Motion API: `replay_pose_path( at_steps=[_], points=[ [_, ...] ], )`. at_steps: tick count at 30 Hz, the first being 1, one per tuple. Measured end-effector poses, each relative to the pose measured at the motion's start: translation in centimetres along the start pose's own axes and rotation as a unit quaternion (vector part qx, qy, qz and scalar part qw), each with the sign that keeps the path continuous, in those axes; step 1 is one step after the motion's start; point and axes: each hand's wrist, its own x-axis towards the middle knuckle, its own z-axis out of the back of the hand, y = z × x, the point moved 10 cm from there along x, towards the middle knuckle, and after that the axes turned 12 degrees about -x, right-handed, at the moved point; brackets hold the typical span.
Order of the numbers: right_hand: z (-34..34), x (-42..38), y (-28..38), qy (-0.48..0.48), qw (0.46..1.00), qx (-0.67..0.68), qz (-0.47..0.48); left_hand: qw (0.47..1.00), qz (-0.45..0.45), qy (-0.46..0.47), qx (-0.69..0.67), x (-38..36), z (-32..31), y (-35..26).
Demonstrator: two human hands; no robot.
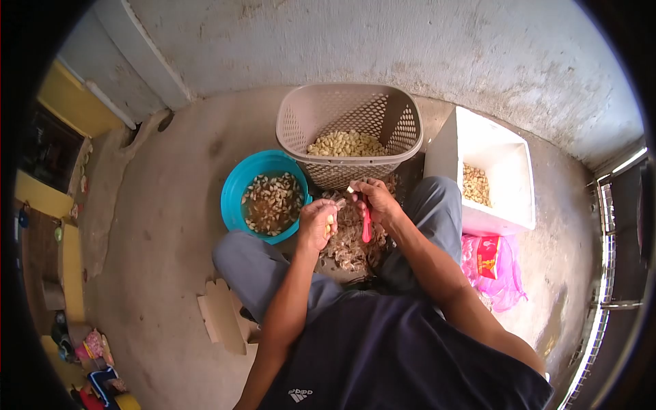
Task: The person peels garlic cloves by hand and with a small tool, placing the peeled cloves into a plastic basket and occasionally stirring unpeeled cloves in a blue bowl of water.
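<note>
My left hand [318, 222] is closed around several pale cloves [329, 223], which look like garlic, with a bit of papery skin at its fingertips. Close beside it, my right hand [375, 197] grips a red-handled knife [366, 225]; its blade is hidden. A whitish clove [350, 189] shows at the right fingertips. Under both hands lies a heap of brown, papery peelings [352, 249]. To the left, a turquoise basin [233, 198] holds unpeeled cloves [273, 195] in brownish water. Straight ahead, a beige perforated basket [301, 113] contains pale peeled cloves [347, 144].
A white foam box [502, 214] with more cloves [475, 184] stands right of my knee. Behind it lies a pink mesh bag [506, 280] with a red packet [488, 257]. Torn cardboard [224, 316] is on the floor at left. A wall [383, 41] rises behind the basket.
</note>
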Motion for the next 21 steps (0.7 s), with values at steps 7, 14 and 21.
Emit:
replay_pose_path(
  at_steps=[7, 14, 21],
  points=[
    [-3.7, -2.5, 5.8, 0.197, 0.955, -0.179, 0.128, 0.912, -0.195, 0.068, 0.355, -0.1, -1.7, -0.7],
    [3.4, 0.8, 6.9, -0.112, 0.942, -0.250, 0.194, 0.985, -0.053, -0.009, 0.163, 1.6, 0.5, 1.5],
    [-3.7, -2.7, 2.6, 0.130, 0.824, -0.503, 0.227, 0.990, 0.088, -0.053, -0.098, 2.2, 2.4, 3.4]
  ],
)
